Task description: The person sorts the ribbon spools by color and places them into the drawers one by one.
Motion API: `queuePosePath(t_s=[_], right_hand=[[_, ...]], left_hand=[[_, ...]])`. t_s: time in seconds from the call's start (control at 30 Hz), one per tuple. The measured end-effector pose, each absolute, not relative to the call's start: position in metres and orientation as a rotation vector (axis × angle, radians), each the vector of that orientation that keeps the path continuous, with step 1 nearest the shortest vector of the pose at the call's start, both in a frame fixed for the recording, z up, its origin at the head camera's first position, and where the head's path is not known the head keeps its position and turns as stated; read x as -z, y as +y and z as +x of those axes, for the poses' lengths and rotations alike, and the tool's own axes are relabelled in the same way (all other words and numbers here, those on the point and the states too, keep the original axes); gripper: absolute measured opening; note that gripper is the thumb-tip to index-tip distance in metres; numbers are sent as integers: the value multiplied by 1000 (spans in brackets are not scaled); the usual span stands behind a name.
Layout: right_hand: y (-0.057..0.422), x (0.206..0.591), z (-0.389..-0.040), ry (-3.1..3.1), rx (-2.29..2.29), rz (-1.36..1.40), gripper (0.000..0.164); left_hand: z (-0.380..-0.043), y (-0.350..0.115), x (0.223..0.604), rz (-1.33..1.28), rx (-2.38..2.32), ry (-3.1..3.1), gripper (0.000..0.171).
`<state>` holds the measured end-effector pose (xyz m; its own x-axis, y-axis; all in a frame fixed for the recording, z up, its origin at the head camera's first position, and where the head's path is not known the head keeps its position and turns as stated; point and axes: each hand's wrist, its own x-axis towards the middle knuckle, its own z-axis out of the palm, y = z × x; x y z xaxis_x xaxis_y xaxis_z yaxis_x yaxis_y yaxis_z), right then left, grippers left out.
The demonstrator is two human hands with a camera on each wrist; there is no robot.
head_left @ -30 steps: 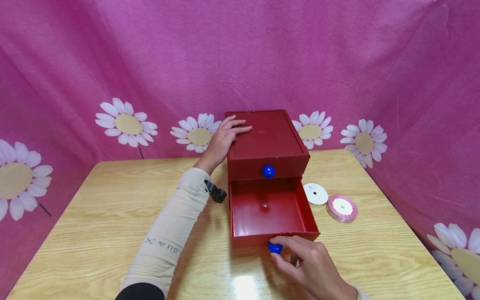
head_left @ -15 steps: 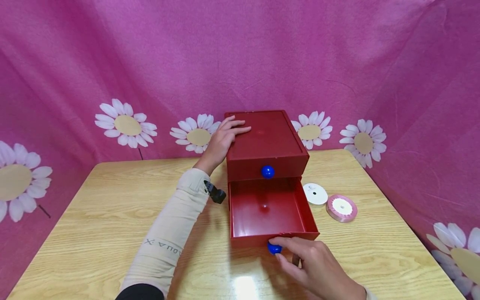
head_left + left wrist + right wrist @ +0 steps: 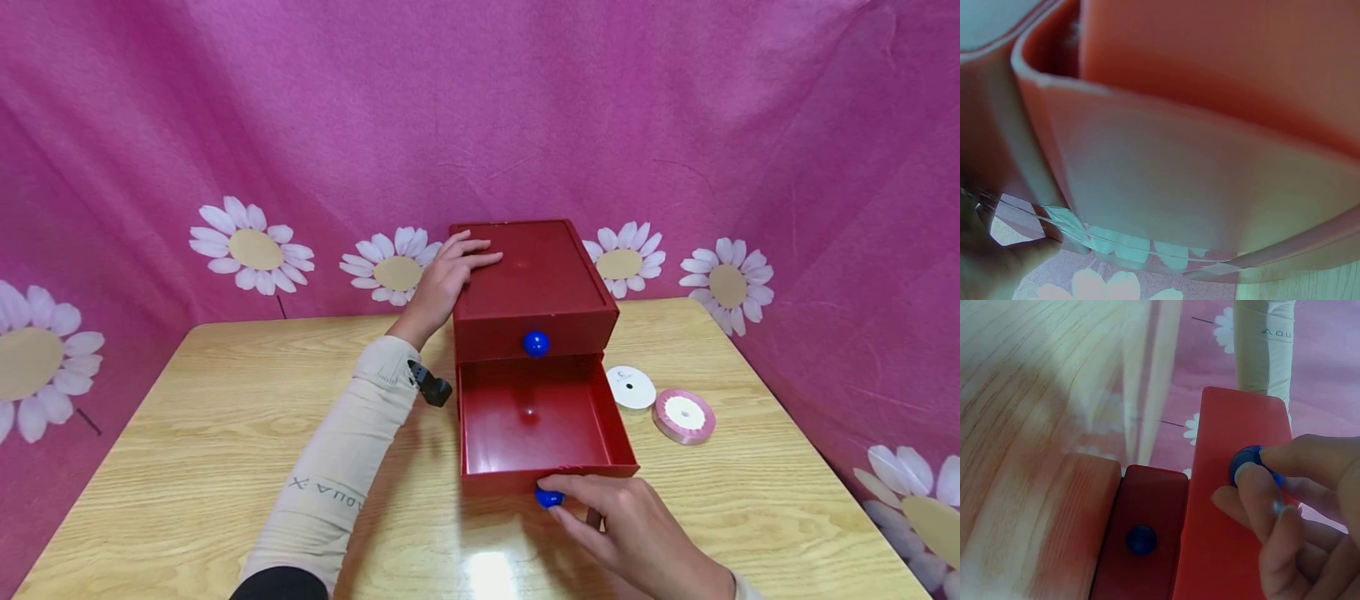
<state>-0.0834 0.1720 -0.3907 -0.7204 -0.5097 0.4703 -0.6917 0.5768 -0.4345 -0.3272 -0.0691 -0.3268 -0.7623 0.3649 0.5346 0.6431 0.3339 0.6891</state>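
Observation:
A red two-drawer plastic cabinet (image 3: 536, 279) stands at the back of the table, its upper drawer (image 3: 491, 337) pushed in. The lower drawer (image 3: 517, 429) is pulled well out, showing its glossy red floor. My left hand (image 3: 442, 283) rests on the cabinet's top left edge with fingers spread; in the left wrist view only part of that hand (image 3: 997, 262) shows, beside the red side wall (image 3: 1166, 169). With thumb and index finger, my right hand (image 3: 630, 525) pinches the lower drawer's blue knob (image 3: 548, 497). The right wrist view shows fingers around this knob (image 3: 1247, 464).
A white spool (image 3: 631, 388) and a pink ribbon roll (image 3: 685, 417) lie on the wooden table (image 3: 247, 433), right of the drawer. Another blue knob (image 3: 536, 343) sticks out from the upper drawer. A pink daisy-print cloth (image 3: 480, 108) hangs behind and at both sides.
My right hand has shifted slightly to the right, its thumb now placed differently at the knob. The drawer and my left hand stay where they were.

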Motion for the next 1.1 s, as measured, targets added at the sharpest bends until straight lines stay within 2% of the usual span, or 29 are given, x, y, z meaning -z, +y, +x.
queuePosePath(t_s=[0.3, 0.73, 0.97, 1.1], right_hand=[[179, 377, -89, -2666, -780, 1046, 32], [187, 368, -89, -2531, -814, 1140, 35], [193, 363, -88, -2486, -882, 1104, 30], [197, 360, -88, -2454, -870, 1074, 21]], left_hand=[[-328, -68, 328, -896, 1393, -2330, 46], [-328, -69, 326, -901, 1403, -2332, 45], [-328, -69, 326, -908, 1382, -2320, 46], [-328, -69, 326, -909, 1389, -2319, 46]])
